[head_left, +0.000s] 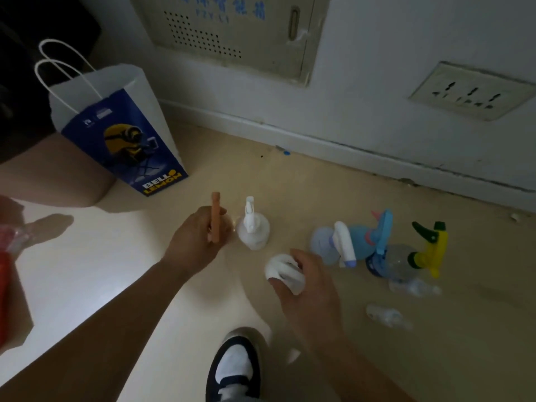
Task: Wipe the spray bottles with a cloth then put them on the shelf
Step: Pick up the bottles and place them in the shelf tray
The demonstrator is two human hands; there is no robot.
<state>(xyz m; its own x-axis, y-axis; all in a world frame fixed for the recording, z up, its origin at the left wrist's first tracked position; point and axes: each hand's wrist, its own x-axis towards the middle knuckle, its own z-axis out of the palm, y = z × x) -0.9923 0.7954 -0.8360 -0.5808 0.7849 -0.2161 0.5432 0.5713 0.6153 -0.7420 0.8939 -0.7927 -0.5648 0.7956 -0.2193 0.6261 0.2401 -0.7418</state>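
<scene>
My left hand point(194, 239) grips a clear spray bottle by its orange trigger head point(215, 217) just above the floor. My right hand point(304, 288) holds a bunched white cloth point(285, 272). A white spray bottle point(253, 227) stands right of the orange-topped one. Further right are a pale blue bottle with a white trigger point(339, 243), a blue spray bottle point(377, 239) and a clear bottle with a yellow and green trigger point(429, 250). No shelf is in view.
A white and blue paper bag point(121, 132) stands at the back left near the wall. Crumpled clear plastic point(388, 314) lies on the floor at the right. My shoe point(235, 367) is at the bottom. A red thing point(5, 274) sits at the left edge.
</scene>
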